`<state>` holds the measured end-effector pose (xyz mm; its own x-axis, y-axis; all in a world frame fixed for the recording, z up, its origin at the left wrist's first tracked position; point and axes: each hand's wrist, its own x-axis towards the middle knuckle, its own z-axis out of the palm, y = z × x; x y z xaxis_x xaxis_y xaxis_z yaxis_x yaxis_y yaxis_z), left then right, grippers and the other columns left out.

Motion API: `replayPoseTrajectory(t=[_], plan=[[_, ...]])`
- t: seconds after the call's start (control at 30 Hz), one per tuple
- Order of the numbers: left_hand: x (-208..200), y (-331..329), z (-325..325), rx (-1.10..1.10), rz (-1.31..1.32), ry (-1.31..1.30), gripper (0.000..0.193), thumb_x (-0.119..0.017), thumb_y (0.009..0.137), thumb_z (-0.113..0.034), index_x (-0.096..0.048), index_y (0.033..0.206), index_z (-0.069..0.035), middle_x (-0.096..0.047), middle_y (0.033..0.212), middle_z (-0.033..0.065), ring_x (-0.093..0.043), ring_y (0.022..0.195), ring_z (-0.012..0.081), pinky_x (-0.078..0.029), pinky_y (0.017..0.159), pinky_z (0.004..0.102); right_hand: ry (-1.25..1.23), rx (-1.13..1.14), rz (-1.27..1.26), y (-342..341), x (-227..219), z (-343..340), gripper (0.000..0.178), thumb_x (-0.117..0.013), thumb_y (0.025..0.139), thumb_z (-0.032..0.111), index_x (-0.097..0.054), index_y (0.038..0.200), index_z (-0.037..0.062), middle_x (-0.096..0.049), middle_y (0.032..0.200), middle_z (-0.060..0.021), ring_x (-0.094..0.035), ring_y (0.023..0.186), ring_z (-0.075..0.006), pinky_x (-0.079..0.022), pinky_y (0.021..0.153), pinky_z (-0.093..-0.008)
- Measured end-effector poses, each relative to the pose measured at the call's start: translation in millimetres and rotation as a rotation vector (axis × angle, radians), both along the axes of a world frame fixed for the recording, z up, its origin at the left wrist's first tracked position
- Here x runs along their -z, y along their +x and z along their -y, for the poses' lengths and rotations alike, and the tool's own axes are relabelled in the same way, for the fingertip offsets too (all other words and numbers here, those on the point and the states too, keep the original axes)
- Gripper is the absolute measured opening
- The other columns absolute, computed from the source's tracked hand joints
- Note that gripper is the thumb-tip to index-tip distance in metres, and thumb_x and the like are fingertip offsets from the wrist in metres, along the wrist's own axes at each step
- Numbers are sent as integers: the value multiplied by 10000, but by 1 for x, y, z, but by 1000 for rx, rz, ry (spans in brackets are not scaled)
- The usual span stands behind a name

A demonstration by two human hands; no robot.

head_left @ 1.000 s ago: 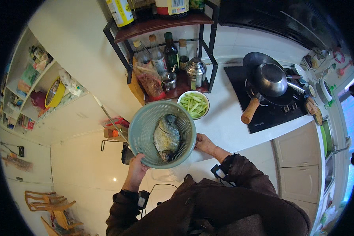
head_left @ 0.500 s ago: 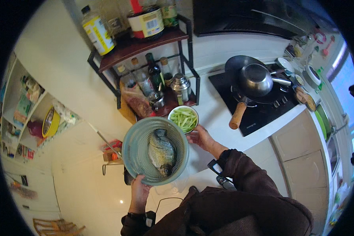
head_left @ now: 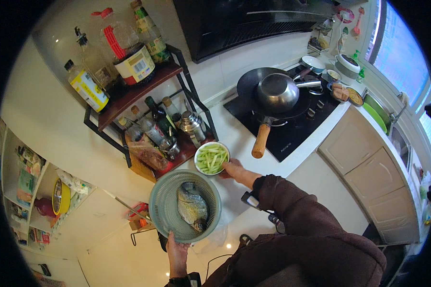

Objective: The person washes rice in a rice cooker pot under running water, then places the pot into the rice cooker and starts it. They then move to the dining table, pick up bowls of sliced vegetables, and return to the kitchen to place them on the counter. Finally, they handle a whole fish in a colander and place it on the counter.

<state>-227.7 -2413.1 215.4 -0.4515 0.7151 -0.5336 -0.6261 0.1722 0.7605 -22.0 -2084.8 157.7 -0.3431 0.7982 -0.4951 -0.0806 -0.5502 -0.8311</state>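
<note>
My left hand (head_left: 178,253) grips the near rim of a grey-green plastic colander (head_left: 159,210), thumb over the edge. Inside it lies a whole dark-scaled fish (head_left: 192,206). Just beyond the colander, a small white bowl (head_left: 197,166) is full of pale green vegetable strips (head_left: 211,157). My right hand (head_left: 238,174) closes on the bowl's right side, its fingertips at the rim; the fingers underneath are hidden. The bowl is at the counter's left end, beside the rack; whether it rests on the counter cannot be told.
A two-tier rack (head_left: 143,98) of bottles and jars stands at the back left. On the black hob (head_left: 292,141) sits a wok (head_left: 245,88), its wooden handle (head_left: 261,141) toward me. A steel pan (head_left: 277,93) lies upside down over it. Farther right is a sink (head_left: 392,129).
The view has swung right, so the rack and hob appear farther left and more window shows. The colander sits slightly lower, overlapping the bowl less. Both hands keep their places on the vessels.
</note>
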Motion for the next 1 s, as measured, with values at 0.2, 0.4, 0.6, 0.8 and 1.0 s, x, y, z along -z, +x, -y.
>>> replayPoseTrajectory(t=[0.2, 0.4, 0.6, 0.8, 1.0], plan=[[1, -2, 22, -102, -65, -85, 664, -480, 881, -596, -405, 1322, -105, -566, 1035, 54, -581, 859, 206, -486, 700, 357, 21, 125, 3, 58, -13, 1, 282, -496, 892, 184, -522, 1083, -22, -656, 845, -170, -660, 639, -234, -580, 585, -350], [-2, -15, 51, -448, -191, -209, 597, -551, 858, -558, -453, 1270, -138, -504, 755, -28, -511, 680, 124, -424, 626, 313, -37, 67, -160, 101, -24, 25, 349, -583, 901, 262, -510, 1123, 2, -617, 865, -74, -618, 709, -160, -512, 603, -282], [-42, 23, 58, -601, -395, -130, 379, -519, 923, -395, -546, 1218, -160, -489, 719, -38, -497, 645, 99, -435, 578, 270, 80, -211, 39, 177, -25, 69, 382, -585, 896, 402, -610, 892, 21, -623, 776, -36, -579, 656, -115, -491, 584, -261], [-87, 119, 5, -387, -533, 49, 309, -563, 911, -335, -592, 1129, -119, -508, 694, -24, -538, 610, 98, -468, 490, 265, 330, -589, 411, 310, 20, 93, 359, -558, 894, 354, -654, 797, 21, -658, 755, -58, -630, 702, -161, -521, 626, -293], [-78, 238, -75, 112, -464, 31, 282, -560, 920, -263, -579, 1127, -72, -522, 727, 6, -561, 629, 129, -494, 518, 275, 353, -354, 419, 485, 64, 125, 263, -614, 867, 203, -615, 1065, 30, -657, 952, -100, -662, 754, -187, -535, 666, -301]])
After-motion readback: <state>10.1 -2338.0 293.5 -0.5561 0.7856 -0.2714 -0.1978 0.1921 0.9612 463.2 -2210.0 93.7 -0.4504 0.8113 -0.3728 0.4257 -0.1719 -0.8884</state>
